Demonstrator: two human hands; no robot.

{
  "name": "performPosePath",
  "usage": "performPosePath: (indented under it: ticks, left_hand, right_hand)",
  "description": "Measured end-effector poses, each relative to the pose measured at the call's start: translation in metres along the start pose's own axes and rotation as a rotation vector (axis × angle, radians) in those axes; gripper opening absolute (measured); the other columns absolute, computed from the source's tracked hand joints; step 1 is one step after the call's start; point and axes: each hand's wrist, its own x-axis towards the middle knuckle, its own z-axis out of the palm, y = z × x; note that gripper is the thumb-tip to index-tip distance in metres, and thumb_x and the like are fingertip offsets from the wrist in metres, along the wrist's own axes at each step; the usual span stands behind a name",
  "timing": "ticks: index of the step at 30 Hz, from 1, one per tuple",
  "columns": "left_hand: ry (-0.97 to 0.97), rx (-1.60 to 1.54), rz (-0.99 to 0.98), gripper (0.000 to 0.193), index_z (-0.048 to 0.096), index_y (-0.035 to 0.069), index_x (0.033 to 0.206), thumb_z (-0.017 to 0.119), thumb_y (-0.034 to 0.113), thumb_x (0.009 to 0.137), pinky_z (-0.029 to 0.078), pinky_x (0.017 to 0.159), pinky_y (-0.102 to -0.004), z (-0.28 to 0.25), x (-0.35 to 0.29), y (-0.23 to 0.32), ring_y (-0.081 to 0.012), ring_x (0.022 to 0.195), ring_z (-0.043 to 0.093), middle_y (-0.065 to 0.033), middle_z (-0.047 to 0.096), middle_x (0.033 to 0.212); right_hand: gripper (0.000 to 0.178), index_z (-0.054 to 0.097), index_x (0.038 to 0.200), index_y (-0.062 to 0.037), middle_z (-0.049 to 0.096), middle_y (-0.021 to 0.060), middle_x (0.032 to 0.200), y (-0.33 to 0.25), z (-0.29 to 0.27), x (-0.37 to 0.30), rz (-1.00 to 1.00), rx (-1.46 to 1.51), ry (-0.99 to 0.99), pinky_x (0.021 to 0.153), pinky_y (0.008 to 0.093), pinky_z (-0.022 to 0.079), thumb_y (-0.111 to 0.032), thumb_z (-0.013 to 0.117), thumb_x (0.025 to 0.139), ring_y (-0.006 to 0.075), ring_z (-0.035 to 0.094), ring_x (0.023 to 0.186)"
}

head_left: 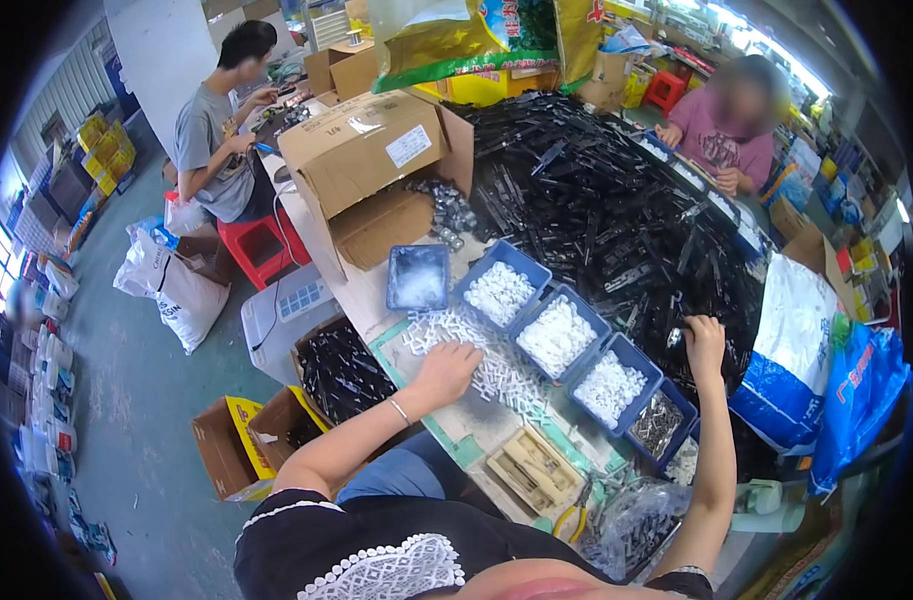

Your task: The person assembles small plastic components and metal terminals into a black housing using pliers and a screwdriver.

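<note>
My left hand [450,372] rests at the edge of a loose heap of small white plastic pieces [506,380] on the table. Its fingers are bent together, and whatever they pinch is hidden. My right hand [705,345] is at the near right part of a big pile of long, narrow black parts [576,190]. Its fingers are drawn together beside a small shiny bit, and I cannot make out what they hold. Between my hands stand blue bins of white pieces [559,337] and a blue bin of small metal parts [656,424].
A blue tray [418,278] with whitish contents stands beside an open cardboard box [366,150]. Near me lie a wooden fixture [532,470] and yellow-handled pliers [570,524]. Blue-and-white sacks [796,350] flank the right side. Two people sit across, one left, one right.
</note>
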Motion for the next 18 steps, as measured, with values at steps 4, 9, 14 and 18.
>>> performPosePath:
  ticks: [4,9,14,18]
  left_hand:
    - [0.023,0.011,0.119,0.025,0.054,0.007,0.093,0.058,0.007,0.068,0.042,0.064,-0.037,-0.004,0.007,-0.007,-0.0249,0.078,0.054,-0.0072,0.052,0.085]
    - [-0.02,-0.097,0.152,0.012,0.051,0.005,0.079,0.059,0.007,0.069,0.042,0.063,-0.0412,0.004,0.009,-0.032,-0.0311,0.071,0.054,-0.0121,0.053,0.076]
    - [0.034,-0.352,0.011,0.02,0.053,0.003,0.086,0.066,0.015,0.076,0.045,0.063,-0.0411,0.002,0.022,-0.029,-0.0341,0.073,0.058,-0.0165,0.057,0.076]
    - [0.097,-0.594,-0.17,0.027,0.058,0.005,0.103,0.067,0.015,0.08,0.047,0.059,-0.0345,0.024,0.022,-0.028,-0.027,0.064,0.06,-0.0144,0.061,0.074]
  right_hand:
    - [0.023,0.064,0.09,-0.0014,0.062,0.0105,0.084,-0.041,-0.046,-0.004,0.183,0.319,0.172,0.071,0.0325,0.045,0.003,0.068,0.068,0.0249,0.057,0.08]
    - [0.02,0.064,0.086,0.0009,0.059,0.0087,0.074,-0.145,-0.101,-0.042,0.363,0.811,-0.083,0.063,0.0277,0.048,0.002,0.072,0.067,0.0184,0.06,0.068]
    - [0.013,0.063,0.081,-0.0024,0.058,0.0118,0.076,-0.236,-0.105,-0.117,0.221,0.745,-0.388,0.065,0.036,0.049,-0.006,0.069,0.07,0.0294,0.06,0.074]
    - [0.012,0.063,0.083,-0.0044,0.058,0.0099,0.079,-0.283,-0.07,-0.16,0.22,0.616,-0.28,0.068,0.0381,0.047,-0.011,0.066,0.073,0.0288,0.058,0.078]
